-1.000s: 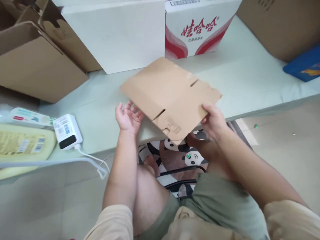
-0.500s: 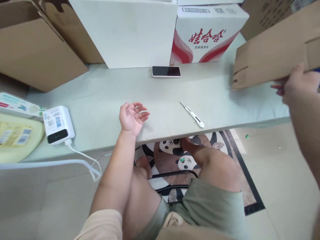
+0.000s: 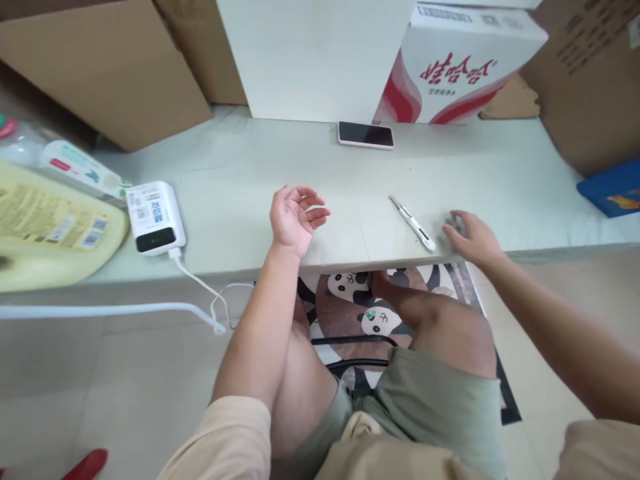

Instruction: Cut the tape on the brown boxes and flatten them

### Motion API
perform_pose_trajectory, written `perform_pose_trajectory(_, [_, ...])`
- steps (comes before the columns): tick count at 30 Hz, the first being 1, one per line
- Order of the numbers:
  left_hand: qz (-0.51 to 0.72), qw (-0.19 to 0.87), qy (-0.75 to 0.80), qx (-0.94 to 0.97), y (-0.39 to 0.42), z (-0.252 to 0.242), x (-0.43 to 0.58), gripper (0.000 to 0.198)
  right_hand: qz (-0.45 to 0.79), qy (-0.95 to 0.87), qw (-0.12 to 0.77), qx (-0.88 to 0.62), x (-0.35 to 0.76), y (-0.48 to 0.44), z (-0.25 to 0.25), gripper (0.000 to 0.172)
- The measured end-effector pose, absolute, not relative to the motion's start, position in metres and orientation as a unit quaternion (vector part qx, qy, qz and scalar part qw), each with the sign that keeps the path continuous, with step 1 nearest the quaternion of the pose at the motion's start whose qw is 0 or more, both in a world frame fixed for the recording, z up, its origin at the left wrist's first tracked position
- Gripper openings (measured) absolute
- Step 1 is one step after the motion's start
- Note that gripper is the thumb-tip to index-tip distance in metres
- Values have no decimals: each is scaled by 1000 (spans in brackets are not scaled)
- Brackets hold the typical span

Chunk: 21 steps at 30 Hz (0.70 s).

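My left hand (image 3: 296, 217) rests palm up on the pale green cloth of the table (image 3: 240, 173), its fingers loosely curled and apart, holding nothing. A craft knife with a slim blade and white handle (image 3: 414, 225) lies right of it, blade pointing away to the left. Just beyond the handle's right end is my right hand (image 3: 473, 237), low over the table's front edge. Its thumb and fingers are apart with nothing between them, and it does not touch the knife. A phone with a dark screen (image 3: 366, 135) lies farther back.
Cardboard boxes (image 3: 110, 73), a white box (image 3: 320, 60) and a white-and-red carton (image 3: 460, 67) line the back. A brown cardboard piece (image 3: 515, 100) is beside the carton. A blue packet (image 3: 613, 190) is right. A white cabled device (image 3: 155, 217) and yellow bottle (image 3: 55, 227) stand left.
My right hand has let go of the cardboard box at the right and come back left, near the knife. The view has shifted a little; my left hand keeps its pose.
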<state>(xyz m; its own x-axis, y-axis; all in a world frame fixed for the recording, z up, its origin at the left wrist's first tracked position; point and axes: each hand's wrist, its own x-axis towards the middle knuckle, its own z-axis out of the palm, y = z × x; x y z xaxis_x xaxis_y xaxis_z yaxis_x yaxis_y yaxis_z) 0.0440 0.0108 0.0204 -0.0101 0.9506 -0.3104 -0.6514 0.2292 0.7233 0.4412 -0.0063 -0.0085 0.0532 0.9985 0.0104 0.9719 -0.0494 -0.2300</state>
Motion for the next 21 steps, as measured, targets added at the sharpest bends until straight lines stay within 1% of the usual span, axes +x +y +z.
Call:
perform_pose_trajectory(2, [598, 683, 372, 193, 6, 24, 41, 42, 94, -699, 56, -707, 409, -8, -3, 60])
perform_pose_trajectory(4, [610, 684, 357, 180, 2, 26, 36, 39, 109, -706, 20, -700, 381, -6, 5, 57])
perform_pose_trajectory(6, [617, 690, 343, 159, 0, 29, 30, 36, 108, -705, -6, -701, 360, -1, 14, 48])
perform_pose_trajectory(9, [623, 698, 321, 145, -5, 31, 15, 35, 106, -702, -14, -704, 339, 11, 27, 27])
perform_pose_trajectory(11, [627, 700, 314, 137, -9, 31, 2, 34, 121, -703, -1, -701, 324, 20, 35, 15])
perform_pose_trajectory(12, [632, 696, 313, 131, -12, 31, -4, 33, 134, -704, 13, -697, 314, 26, 38, 13])
perform_pose_trajectory(17, [679, 669, 295, 62, -15, 32, -30, 30, 196, -737, 111, -637, 224, 71, 46, 15])
perform_pose_trajectory(19, [686, 667, 290, 33, -13, 32, -36, 29, 204, -756, 137, -607, 172, 99, 54, 19])
perform_pose_trajectory(21, [686, 668, 286, 18, -10, 32, -39, 29, 208, -773, 154, -579, 114, 130, 68, 18])
